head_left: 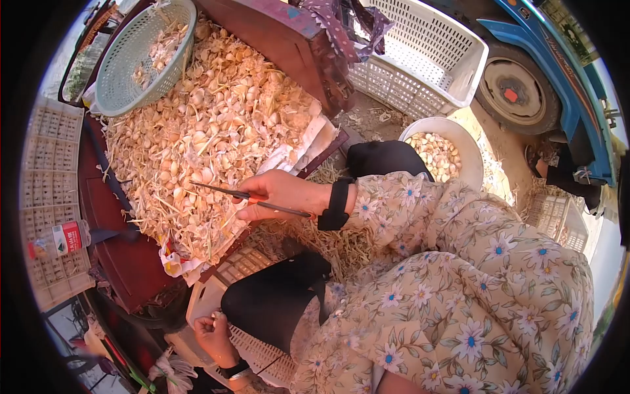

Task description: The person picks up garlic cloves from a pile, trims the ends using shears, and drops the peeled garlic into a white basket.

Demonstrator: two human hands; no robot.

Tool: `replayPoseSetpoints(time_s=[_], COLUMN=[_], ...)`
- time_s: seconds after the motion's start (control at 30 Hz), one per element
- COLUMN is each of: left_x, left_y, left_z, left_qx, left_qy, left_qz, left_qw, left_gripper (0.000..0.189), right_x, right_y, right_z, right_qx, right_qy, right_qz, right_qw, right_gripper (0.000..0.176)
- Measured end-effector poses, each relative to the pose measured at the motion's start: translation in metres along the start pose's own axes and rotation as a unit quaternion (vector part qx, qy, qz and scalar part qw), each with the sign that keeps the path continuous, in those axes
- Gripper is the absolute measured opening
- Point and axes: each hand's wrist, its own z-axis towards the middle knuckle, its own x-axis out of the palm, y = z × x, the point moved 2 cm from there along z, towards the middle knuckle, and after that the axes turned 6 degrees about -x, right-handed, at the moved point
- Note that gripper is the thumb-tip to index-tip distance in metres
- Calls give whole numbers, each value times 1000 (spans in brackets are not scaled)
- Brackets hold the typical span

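Note:
My right hand (279,192) is closed around a pair of scissors (220,190) with dark metal and touches of orange. Their pointed end reaches over a large heap of garlic (210,131), mixed with dry stalks and papery skins, on a dark red surface. Lower in the view, my left hand (216,336) is beside my black-clad knee, with its fingers curled and pinched together. Something small and pale may be at its fingertips, too small to name. A white bucket (467,154) of garlic pieces (434,156) stands past my other knee.
A pale green colander (118,92) with some garlic bits rests on the heap's far side. White plastic crates (453,62) stand behind, with another crate (56,151) at left. A clear jar (69,238) lies at left. A blue vehicle's wheel (518,85) and a person's dark-clothed leg (574,180) are at right.

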Motion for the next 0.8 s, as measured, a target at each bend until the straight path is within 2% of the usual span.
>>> replayPoseSetpoints(time_s=[0.07,0.13,0.17,0.2,0.27,0.3,0.33,0.4,0.43,0.47,0.5,0.57,0.63,0.7,0.8], left_x=[-33,-69,-89,-86,-106,-105,-101,-63,-43,-15,16,47,78,94,101], left_y=[41,91,123,120,162,163,157,100,70,24,-18,-62,-99,-105,-88], left_z=[1,1,2,-8,2,0,4,11,24,26,27,53,78,114,155], left_qx=[-18,-120,-186,-266,-281,-289,-131,-47,45,101,205,322,383,338,311], left_qy=[-103,-94,-63,-45,17,48,116,54,39,26,-7,-2,-16,2,45], left_qz=[113,243,230,275,394,451,600,547,514,389,291,258,285,299,397], left_qw=[988,958,953,923,875,843,781,834,856,915,934,911,879,892,862], left_gripper=[22,15,6,10,20,25,41,48,43,37,31,25,19,22,28], right_x=[1,-3,-4,-5,-6,-5,-4,-3,-2,0,1,-1,-4,-5,-7], right_y=[4,5,6,10,10,9,9,9,7,2,0,2,4,4,9], right_z=[0,1,2,2,2,2,1,1,2,3,3,4,5,4,2], right_qx=[26,36,41,37,38,39,45,58,46,34,22,38,39,28,19], right_qy=[-24,-9,-2,5,2,1,1,5,-7,-19,-30,-5,4,0,-2], right_qz=[69,27,6,-19,-24,-25,-5,29,39,48,57,6,-22,-25,-32], right_qw=[997,999,999,999,999,999,999,998,998,998,998,999,999,999,999], right_gripper=[42,40,39,40,39,39,39,39,39,40,40,39,38,37,36])
